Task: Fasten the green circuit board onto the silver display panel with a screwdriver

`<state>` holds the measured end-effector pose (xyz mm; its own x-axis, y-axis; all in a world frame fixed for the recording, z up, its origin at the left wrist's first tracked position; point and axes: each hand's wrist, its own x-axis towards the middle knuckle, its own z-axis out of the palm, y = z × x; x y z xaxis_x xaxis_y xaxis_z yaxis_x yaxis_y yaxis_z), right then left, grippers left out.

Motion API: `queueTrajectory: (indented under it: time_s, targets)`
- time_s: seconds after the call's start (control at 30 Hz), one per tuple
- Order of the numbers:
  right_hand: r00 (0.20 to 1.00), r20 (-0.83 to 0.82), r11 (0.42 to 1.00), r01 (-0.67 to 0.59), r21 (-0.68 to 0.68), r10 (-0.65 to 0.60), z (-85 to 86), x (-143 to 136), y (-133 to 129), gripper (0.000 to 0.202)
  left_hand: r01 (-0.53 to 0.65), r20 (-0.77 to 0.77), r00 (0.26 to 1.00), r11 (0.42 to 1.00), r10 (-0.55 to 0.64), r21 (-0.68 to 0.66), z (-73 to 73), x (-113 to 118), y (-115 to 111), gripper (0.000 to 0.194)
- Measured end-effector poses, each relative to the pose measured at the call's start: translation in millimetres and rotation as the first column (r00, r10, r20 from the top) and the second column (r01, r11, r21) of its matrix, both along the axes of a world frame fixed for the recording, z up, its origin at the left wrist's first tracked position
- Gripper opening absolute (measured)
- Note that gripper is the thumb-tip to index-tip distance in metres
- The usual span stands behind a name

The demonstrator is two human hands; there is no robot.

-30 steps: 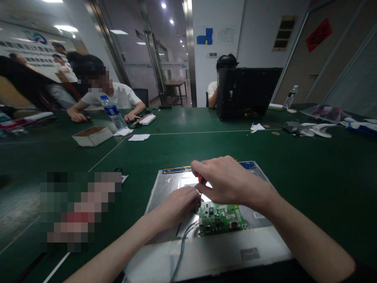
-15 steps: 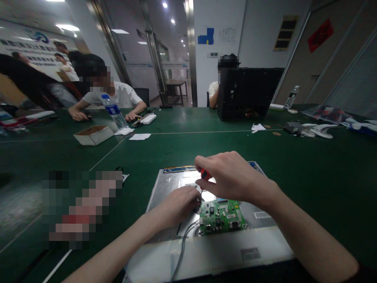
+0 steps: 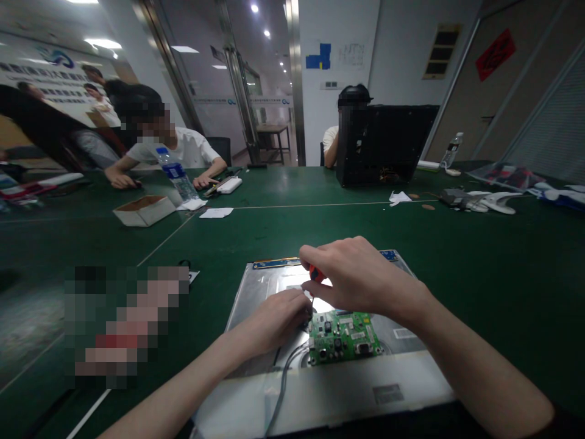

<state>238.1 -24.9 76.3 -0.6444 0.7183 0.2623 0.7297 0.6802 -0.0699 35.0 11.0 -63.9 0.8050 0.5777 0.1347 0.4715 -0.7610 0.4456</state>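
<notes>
My right hand (image 3: pixel 354 271) grips the red and black handle of a screwdriver (image 3: pixel 316 274), its thin shaft pointing down at the upper left corner of a green circuit board (image 3: pixel 345 336). Close by the screwdriver's tip, my left hand (image 3: pixel 286 311) has its fingers bent together at the board's left edge; what they hold, if anything, is hidden. The board lies on the silvery metal back of a flat display panel (image 3: pixel 256 299). A grey cable (image 3: pixel 283 384) runs from beside the board toward me.
On the green table (image 3: pixel 274 228) stand an open white box (image 3: pixel 145 213), a water bottle (image 3: pixel 176 174) and a black computer case (image 3: pixel 388 146). White plastic parts (image 3: pixel 489 200) lie at right. Two people sit across the table. A blurred-out patch covers something at left.
My right hand and the screwdriver have shifted very slightly to the left, along with a small shift of the view. The left hand keeps its place at the board's edge.
</notes>
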Motion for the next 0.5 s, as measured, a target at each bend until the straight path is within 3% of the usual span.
queueTrajectory:
  time_s: [0.5]
  targets:
    - [1.000,0.023,1.000,-0.016,-0.008,0.016,-3.3,-1.7,1.7,0.013,0.003,0.016,1.000,1.000,-0.002,-0.009,-7.4,1.9,3.7,0.012]
